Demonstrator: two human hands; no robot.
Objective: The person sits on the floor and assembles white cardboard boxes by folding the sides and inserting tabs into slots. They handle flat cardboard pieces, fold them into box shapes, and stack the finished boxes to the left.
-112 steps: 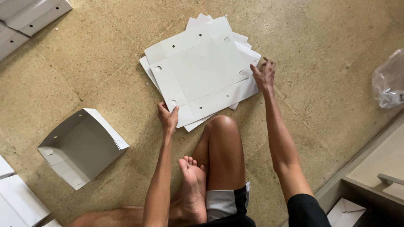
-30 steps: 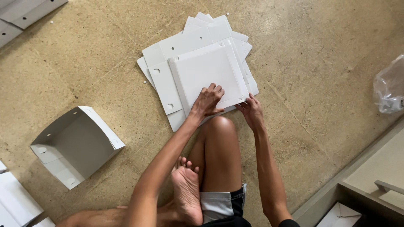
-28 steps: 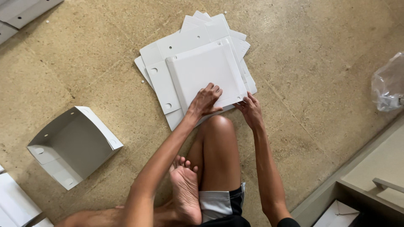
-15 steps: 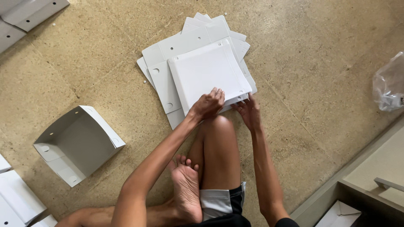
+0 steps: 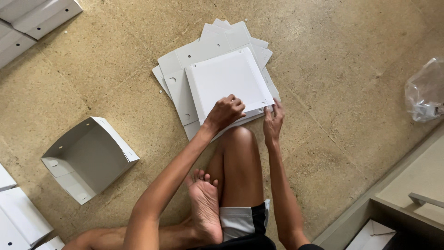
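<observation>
One stack of flat cardboard sheets [image 5: 217, 69], one half-folded box [image 5: 88, 157], one plastic bag [image 5: 425, 90], two hands.

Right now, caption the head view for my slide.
Both hands, left hand and right hand, press a folded white card panel on the stack.

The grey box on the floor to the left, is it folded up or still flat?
Folded up: the grey box has raised walls around an open, empty inside.
</observation>
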